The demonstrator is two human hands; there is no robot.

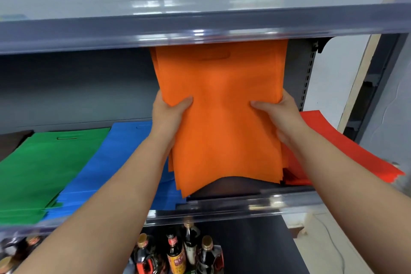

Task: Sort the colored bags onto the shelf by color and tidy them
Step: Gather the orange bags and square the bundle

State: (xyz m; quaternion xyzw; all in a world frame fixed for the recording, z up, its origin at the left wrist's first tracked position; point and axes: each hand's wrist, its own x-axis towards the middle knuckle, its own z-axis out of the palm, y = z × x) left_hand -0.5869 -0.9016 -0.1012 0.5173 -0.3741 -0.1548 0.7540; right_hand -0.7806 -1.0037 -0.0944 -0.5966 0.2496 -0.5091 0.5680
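While both hands hold the orange bags [224,118] upright over the shelf [244,207], the stack is not yet seated. Head view only: left hand [171,115] pinches the stack's left edge, thumb on front face, fingers behind; right hand [278,113] does the same on the right edge. Stack top reaches up behind the upper shelf lip [200,31]; bottom edge hangs above a dark bag [233,184] lying in the gap btw the blue pile [124,162] and red pile [347,147]. Green pile [37,167] sits left of blue.

Risks, judged: bottom layers already fan out unevenly, so if grip loosens the sheets could slide apart & spill off the front edge toward the bottles [178,253] below. Laying it down w/o squaring could overlap blue or red, mixing colors. Top edge may catch on the upper lip when tipped back. Dark bag underneath may end up buried, wrong color slot.
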